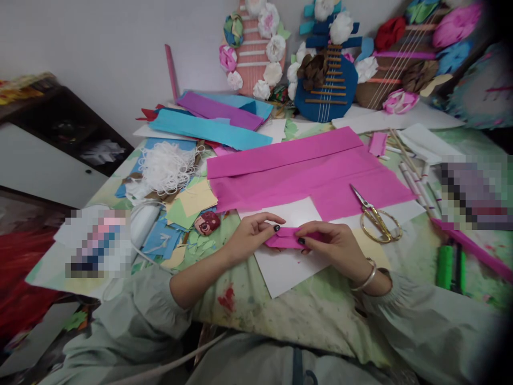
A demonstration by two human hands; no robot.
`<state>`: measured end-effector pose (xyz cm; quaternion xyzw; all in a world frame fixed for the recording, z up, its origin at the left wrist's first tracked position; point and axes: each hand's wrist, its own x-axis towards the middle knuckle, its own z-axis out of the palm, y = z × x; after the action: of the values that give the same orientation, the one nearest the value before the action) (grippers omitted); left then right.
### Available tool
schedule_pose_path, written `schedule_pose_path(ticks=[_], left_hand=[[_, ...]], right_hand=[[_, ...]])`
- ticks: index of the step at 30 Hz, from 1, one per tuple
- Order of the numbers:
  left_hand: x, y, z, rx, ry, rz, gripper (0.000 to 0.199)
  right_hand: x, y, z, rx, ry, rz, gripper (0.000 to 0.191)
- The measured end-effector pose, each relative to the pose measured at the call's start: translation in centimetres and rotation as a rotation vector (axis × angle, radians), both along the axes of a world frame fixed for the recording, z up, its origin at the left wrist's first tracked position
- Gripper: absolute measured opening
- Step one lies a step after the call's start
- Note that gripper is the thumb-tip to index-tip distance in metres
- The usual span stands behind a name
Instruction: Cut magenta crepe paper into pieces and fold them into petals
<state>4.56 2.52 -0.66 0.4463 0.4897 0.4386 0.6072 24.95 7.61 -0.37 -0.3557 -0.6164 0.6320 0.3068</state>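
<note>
A small folded strip of magenta crepe paper [286, 238] is stretched between my two hands, above a white sheet of paper [276, 272]. My left hand [256, 232] pinches its left end between thumb and fingers. At the other end, my right hand [336, 243] grips it the same way, a bangle round the wrist. Beyond my hands lies a large sheet of magenta crepe paper [280, 176] with its far edge folded over. Gold-handled scissors [375, 216] rest on the right, partly on that sheet, blades pointing away from me.
White string [168, 166] is heaped at the left near paper scraps [192, 203] and a dark red case [207, 223]. Blue crepe paper [210, 130] lies behind. Decorated paper instruments [326, 88] lean on the wall. Markers [414, 182] and a green tool [451, 267] are at the right.
</note>
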Motion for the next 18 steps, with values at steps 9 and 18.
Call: schedule_pose_path(ticks=[9, 18], left_hand=[[0.25, -0.18, 0.06, -0.052, -0.051, -0.051, 0.016], [0.28, -0.06, -0.07, -0.013, -0.090, 0.039, 0.047]], right_hand=[[-0.03, -0.06, -0.04, -0.046, 0.030, -0.061, 0.033], [0.15, 0.36, -0.27, -0.146, 0.031, -0.099, 0.015]])
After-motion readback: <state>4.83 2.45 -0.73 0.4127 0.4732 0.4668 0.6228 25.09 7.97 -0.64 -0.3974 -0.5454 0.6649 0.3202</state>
